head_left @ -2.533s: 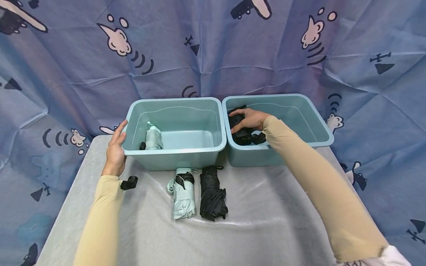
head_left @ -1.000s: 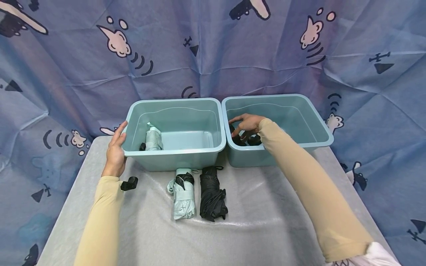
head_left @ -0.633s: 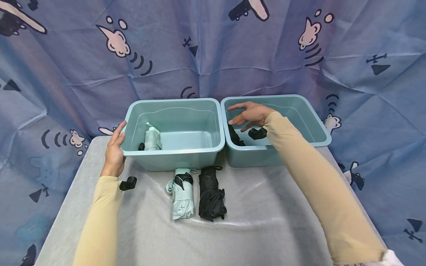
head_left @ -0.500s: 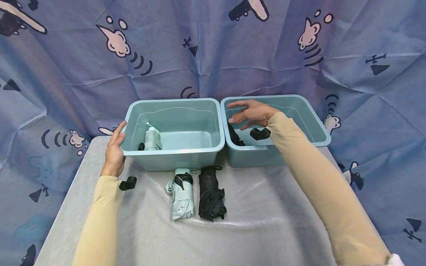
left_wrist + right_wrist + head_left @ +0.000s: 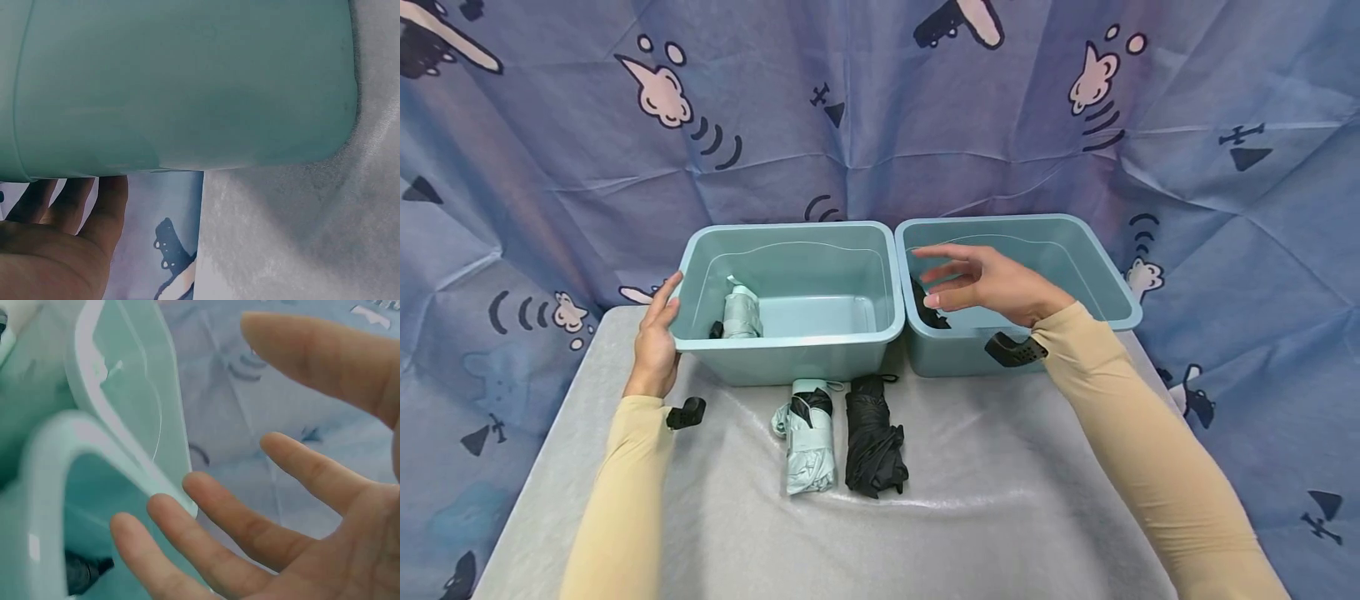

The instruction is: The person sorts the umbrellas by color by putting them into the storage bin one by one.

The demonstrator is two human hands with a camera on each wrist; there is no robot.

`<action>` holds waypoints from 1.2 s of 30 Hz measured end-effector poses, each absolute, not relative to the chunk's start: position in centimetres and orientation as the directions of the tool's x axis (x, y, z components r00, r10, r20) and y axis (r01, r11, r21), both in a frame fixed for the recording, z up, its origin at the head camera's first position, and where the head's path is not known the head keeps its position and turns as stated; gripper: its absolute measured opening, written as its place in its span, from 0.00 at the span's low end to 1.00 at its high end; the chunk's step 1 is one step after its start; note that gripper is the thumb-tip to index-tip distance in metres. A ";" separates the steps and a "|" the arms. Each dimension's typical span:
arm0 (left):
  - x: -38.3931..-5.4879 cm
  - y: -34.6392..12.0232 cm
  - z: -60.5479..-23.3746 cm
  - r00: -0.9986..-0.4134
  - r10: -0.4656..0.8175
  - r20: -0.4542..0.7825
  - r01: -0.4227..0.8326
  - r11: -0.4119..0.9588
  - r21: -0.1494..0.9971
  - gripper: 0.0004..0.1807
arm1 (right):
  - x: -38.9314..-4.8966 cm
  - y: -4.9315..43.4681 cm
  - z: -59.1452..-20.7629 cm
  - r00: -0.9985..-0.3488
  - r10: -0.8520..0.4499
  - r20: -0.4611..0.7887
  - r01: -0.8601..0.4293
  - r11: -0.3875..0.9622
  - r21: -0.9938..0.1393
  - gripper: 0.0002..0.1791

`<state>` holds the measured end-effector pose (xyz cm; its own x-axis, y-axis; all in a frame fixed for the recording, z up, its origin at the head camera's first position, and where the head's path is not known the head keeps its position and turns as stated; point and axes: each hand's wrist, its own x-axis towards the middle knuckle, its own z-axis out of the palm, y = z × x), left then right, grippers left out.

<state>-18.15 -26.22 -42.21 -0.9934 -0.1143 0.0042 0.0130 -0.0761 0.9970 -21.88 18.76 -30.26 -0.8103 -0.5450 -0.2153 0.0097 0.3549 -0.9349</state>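
Straight fingers of my left hand [image 5: 657, 346] rest against the outer left side of the left green bin [image 5: 790, 342]; the left wrist view has them under the bin's wall [image 5: 187, 81]. My right hand [image 5: 1003, 285] hovers over the right green bin [image 5: 951, 358], fingers spread and nothing in them, as the right wrist view also shows. Below it, a black folded umbrella [image 5: 936, 319] lies at that bin's left end, partly hidden by the hand. A pale green folded umbrella [image 5: 742, 314] is at the left end of the left bin, beside a small black item [image 5: 717, 330].
In front of the bins, a pale green folded umbrella [image 5: 810, 450] and a black folded umbrella [image 5: 874, 442] lie side by side on the grey tablecloth [image 5: 1000, 517]. A blue patterned curtain [image 5: 880, 108] hangs behind. Both bins stand side by side, rims nearly meeting.
My right hand has let go of the black umbrella inside the right bin, risen and drawn back to the right, toward the bin's front. My left hand has stayed at the left bin.
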 end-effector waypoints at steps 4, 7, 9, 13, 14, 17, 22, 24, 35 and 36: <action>-18.1 -26.2 -42.1 -0.994 -0.111 0.004 0.013 -0.078 0.997 0.28 | -19.6 18.7 -30.3 -0.809 -0.566 -0.156 -0.057 0.341 -0.938 0.40; -18.1 -26.1 -42.1 -0.994 -0.113 -0.004 0.005 -0.077 0.997 0.28 | -17.9 18.7 -30.5 -0.807 -0.577 -0.127 -0.086 0.326 -0.941 0.40; -18.1 -26.1 -42.1 -0.993 -0.117 -0.010 -0.001 -0.076 0.997 0.28 | -16.8 18.6 -30.8 -0.804 -0.584 -0.108 -0.096 0.308 -0.946 0.41; -18.0 -26.1 -42.0 -0.992 -0.126 -0.018 -0.008 -0.075 0.997 0.28 | -14.9 18.4 -31.6 -0.799 -0.595 -0.083 -0.095 0.262 -0.960 0.41; -18.0 -26.1 -42.0 -0.992 -0.125 -0.018 -0.009 -0.076 0.997 0.28 | -14.4 18.3 -31.9 -0.798 -0.597 -0.084 -0.090 0.256 -0.962 0.41; -18.0 -26.1 -42.1 -0.991 -0.130 -0.017 -0.007 -0.076 0.997 0.28 | -13.2 18.0 -33.1 -0.794 -0.601 -0.095 -0.078 0.256 -0.963 0.40; -18.0 -26.0 -42.1 -0.992 -0.123 -0.007 0.002 -0.071 0.997 0.28 | -12.1 17.4 -36.1 -0.788 -0.605 -0.110 -0.062 0.256 -0.965 0.38; -18.0 -26.0 -42.1 -0.993 -0.121 -0.006 0.003 -0.072 0.997 0.28 | -11.8 17.1 -37.6 -0.789 -0.601 -0.132 -0.043 0.268 -0.963 0.38; -18.1 -26.1 -42.0 -0.992 -0.130 -0.011 -0.002 -0.072 0.997 0.28 | -11.6 14.3 -44.4 -0.793 -0.543 -0.277 0.037 0.411 -0.911 0.42; -18.1 -26.1 -42.1 -0.992 -0.129 -0.012 -0.003 -0.073 0.997 0.28 | -11.6 14.0 -44.7 -0.792 -0.540 -0.285 0.038 0.423 -0.905 0.41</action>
<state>-18.07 -26.05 -42.05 -0.9915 -0.1295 -0.0124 -0.0029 -0.0730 0.9973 -11.62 13.99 -44.74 -0.7919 -0.5398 -0.2855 0.0382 0.4228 -0.9054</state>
